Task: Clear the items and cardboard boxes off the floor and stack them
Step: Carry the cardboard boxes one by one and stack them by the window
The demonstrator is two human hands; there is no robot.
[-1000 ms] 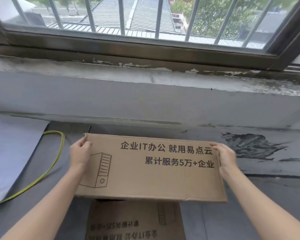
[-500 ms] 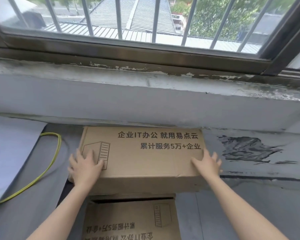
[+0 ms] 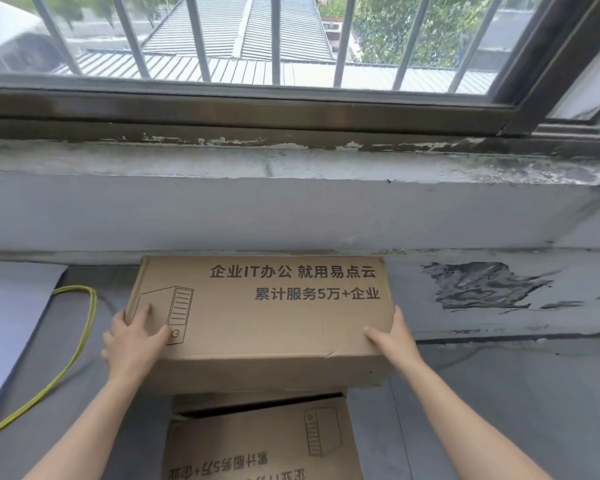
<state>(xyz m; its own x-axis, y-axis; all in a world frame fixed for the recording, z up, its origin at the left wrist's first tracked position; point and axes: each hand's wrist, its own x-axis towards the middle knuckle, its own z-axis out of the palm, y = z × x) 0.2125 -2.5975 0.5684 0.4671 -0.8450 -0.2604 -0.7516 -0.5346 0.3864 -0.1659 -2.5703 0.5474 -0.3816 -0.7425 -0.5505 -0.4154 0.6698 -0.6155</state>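
Upper cardboard box (image 3: 267, 320) lies at lower centre of the frame, flat on the lower cardboard box (image 3: 264, 441), with its far edge close against the wall (image 3: 291, 216) under the barred window (image 3: 291, 46). The left hand (image 3: 132, 344) grips its near left corner, two fingers laid on the printed top and the rest over the side. The right hand (image 3: 394, 337) clasps the near right corner, thumb on top and fingers down the side. A yellow cable (image 3: 84, 327) curves across the grey floor (image 3: 499, 410) at left.
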